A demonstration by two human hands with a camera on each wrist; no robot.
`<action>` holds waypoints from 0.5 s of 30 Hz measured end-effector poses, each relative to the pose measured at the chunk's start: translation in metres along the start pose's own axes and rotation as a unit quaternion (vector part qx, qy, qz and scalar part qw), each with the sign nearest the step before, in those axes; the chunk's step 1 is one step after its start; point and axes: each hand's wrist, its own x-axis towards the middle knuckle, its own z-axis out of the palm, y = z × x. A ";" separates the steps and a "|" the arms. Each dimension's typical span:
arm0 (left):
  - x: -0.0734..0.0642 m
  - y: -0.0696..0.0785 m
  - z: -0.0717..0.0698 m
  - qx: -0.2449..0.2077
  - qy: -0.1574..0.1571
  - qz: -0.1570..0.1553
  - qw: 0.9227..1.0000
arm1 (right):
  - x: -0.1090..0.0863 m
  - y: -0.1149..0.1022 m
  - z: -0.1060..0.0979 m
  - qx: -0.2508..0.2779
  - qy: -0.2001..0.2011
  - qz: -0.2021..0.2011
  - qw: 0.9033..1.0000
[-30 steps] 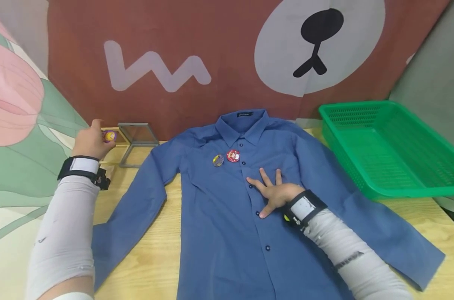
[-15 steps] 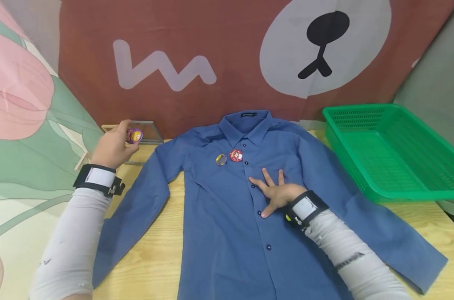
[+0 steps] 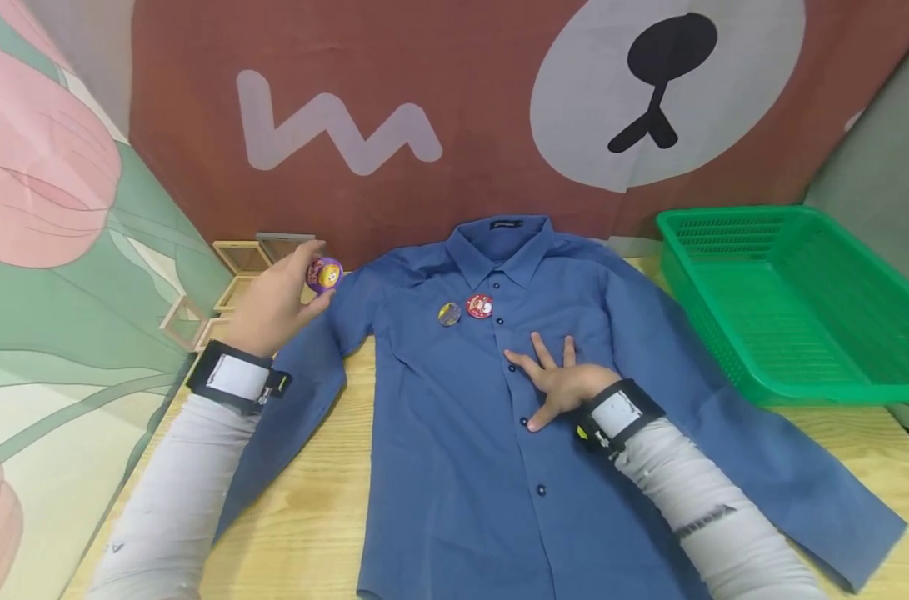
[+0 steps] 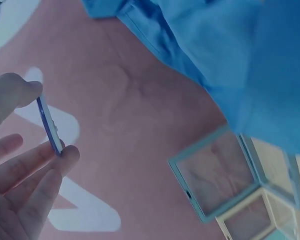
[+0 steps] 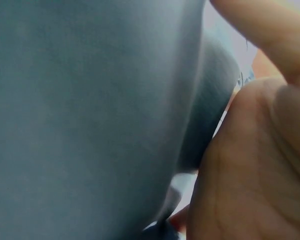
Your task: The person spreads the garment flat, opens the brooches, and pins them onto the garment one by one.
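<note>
A blue button-up shirt [image 3: 454, 417] lies spread on the table, collar toward the wall. On its chest sit two round badges, a red one [image 3: 480, 306] and a yellow-and-grey one [image 3: 449, 314]. My left hand [image 3: 277, 300] pinches a purple round badge [image 3: 325, 275] with a yellow figure, held above the shirt's left-side sleeve. Seen edge-on in the left wrist view, that badge [image 4: 50, 125] is gripped between thumb and fingertips. My right hand [image 3: 562, 385] rests on the shirt front beside the button line, fingers spread straight; its wrist view is mostly close, blurred fabric.
Several small hinged frames stand at the back left, among them a grey frame [image 3: 285, 242] and a wooden one [image 3: 242, 257]. A green plastic basket [image 3: 821, 389] stands at the right. A curtain with a bear face [image 3: 461, 196] hangs directly behind the table [image 3: 304, 500].
My left hand has moved right with the purple badge, from in front of the frames to over the sleeve. The right hand stays put on the shirt; the head view shifts slightly.
</note>
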 end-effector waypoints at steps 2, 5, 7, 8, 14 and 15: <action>-0.001 0.011 0.001 -0.007 0.007 0.012 1.000 | -0.002 0.001 -0.001 0.000 0.002 0.002 1.000; -0.006 0.028 0.002 -0.006 0.029 0.031 0.999 | -0.003 0.000 -0.001 -0.005 0.003 0.000 1.000; -0.010 0.040 0.002 -0.009 0.044 0.046 0.998 | -0.002 -0.002 -0.001 -0.010 0.003 -0.004 1.000; -0.011 0.047 0.003 -0.011 0.050 0.055 0.997 | -0.002 -0.003 -0.001 -0.011 0.004 -0.007 1.000; -0.016 0.087 0.012 -0.037 0.078 0.079 0.993 | -0.004 -0.003 0.000 -0.007 0.005 -0.005 1.000; -0.016 0.094 0.015 -0.041 0.085 0.081 0.992 | -0.005 -0.002 0.000 -0.007 0.006 -0.002 1.000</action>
